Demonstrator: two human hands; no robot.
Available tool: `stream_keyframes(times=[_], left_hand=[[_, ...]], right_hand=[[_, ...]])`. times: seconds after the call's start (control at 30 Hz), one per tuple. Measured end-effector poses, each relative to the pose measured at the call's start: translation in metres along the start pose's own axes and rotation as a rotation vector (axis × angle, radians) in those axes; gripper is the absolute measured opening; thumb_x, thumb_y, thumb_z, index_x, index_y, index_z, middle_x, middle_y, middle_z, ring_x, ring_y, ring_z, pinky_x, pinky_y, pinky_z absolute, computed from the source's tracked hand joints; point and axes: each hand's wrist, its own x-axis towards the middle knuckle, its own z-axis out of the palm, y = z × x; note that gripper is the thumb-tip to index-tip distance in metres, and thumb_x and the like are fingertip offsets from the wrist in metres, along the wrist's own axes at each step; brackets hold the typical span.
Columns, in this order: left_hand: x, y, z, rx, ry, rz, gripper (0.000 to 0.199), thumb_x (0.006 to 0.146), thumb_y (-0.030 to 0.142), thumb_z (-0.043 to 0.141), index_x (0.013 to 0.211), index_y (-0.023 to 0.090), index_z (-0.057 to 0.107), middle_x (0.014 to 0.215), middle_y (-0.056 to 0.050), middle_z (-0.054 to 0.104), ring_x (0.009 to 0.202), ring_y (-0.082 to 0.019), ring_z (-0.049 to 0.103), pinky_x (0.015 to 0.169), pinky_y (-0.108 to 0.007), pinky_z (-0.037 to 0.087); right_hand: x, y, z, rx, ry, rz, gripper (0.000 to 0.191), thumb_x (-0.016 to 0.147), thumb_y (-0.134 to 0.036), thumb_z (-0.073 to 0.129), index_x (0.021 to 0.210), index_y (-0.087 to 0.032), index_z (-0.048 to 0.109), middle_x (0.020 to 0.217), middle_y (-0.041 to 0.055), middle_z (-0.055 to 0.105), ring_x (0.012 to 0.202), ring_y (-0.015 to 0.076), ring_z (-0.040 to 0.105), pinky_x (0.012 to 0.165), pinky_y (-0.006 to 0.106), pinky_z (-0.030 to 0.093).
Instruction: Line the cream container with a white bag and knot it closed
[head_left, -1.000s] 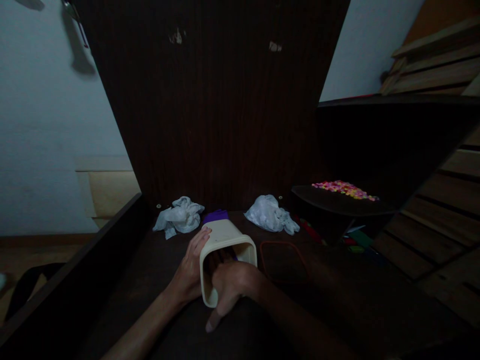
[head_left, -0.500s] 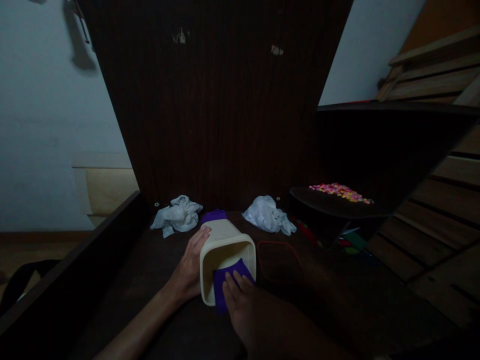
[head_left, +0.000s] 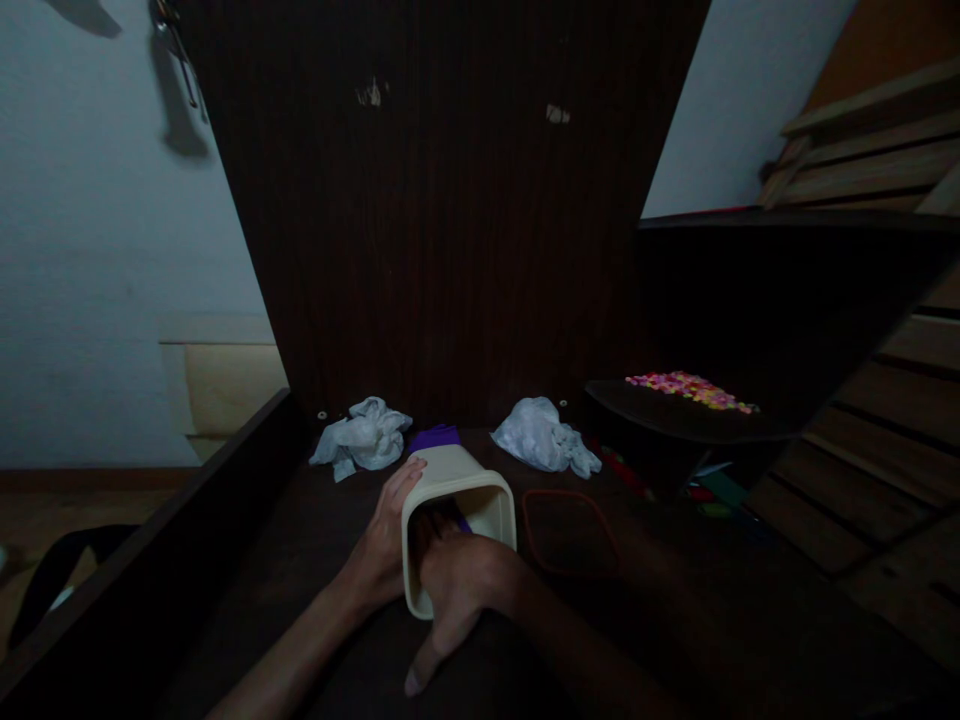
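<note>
A cream plastic container (head_left: 450, 487) lies on its side on the dark surface, its mouth facing me. My left hand (head_left: 381, 545) is closed round its left wall and holds it. My right hand (head_left: 461, 580) reaches into the mouth, thumb stretched out below the rim and fingers extended inside, partly hidden. A bit of purple cloth-like material (head_left: 462, 522) shows inside, by the right fingers; most of it is covered by the hand. More folded purple material (head_left: 436, 437) lies behind the container.
A crumpled whitish plastic bag (head_left: 364, 440) lies at the back left and another plastic bag (head_left: 541, 437) at the back right. An orange-brown rim-shaped lid (head_left: 570, 532) is right of the container. Small colourful pieces (head_left: 691, 389) sit on a corner shelf (head_left: 622, 405). A raised edge (head_left: 187, 510) runs along the left.
My right hand has pushed deeper into the container, and the purple material has gone inward with it. My left hand keeps its hold. The view has shifted slightly.
</note>
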Motion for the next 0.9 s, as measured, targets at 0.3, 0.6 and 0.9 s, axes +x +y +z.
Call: stream_keyframes(times=[0.3, 0.6, 0.9], left_hand=[[0.000, 0.000, -0.002, -0.041, -0.013, -0.001, 0.086, 0.092, 0.029, 0.066, 0.162, 0.024, 0.016, 0.156, -0.024, 0.040, 0.146, -0.041, 0.041, 0.113, -0.064, 0.044], [-0.016, -0.009, 0.005, -0.073, 0.125, -0.135, 0.076, 0.097, 0.039, 0.060, 0.160, 0.026, 0.020, 0.158, -0.022, 0.039, 0.147, -0.038, 0.040, 0.116, -0.061, 0.041], [-0.033, -0.016, 0.025, -0.214, 0.304, -0.321, 0.067, 0.097, 0.048, 0.057, 0.155, 0.027, 0.031, 0.152, -0.016, 0.046, 0.145, -0.034, 0.043, 0.119, -0.059, 0.041]], right_hand=[[-0.034, -0.020, 0.065, 0.031, 0.364, 0.069, 0.050, 0.097, -0.017, 0.052, 0.145, -0.005, 0.052, 0.141, 0.0206, 0.060, 0.134, 0.0282, 0.057, 0.110, 0.038, 0.049], [-0.036, -0.062, 0.033, 0.232, 0.515, 0.283, 0.064, 0.093, -0.032, 0.060, 0.148, 0.000, 0.048, 0.143, 0.0234, 0.058, 0.132, 0.0350, 0.058, 0.114, 0.045, 0.046], [-0.005, -0.063, 0.055, -0.072, 0.890, 0.199, 0.053, 0.088, -0.015, 0.048, 0.135, 0.008, 0.059, 0.134, 0.0252, 0.063, 0.118, 0.0327, 0.068, 0.099, 0.035, 0.059]])
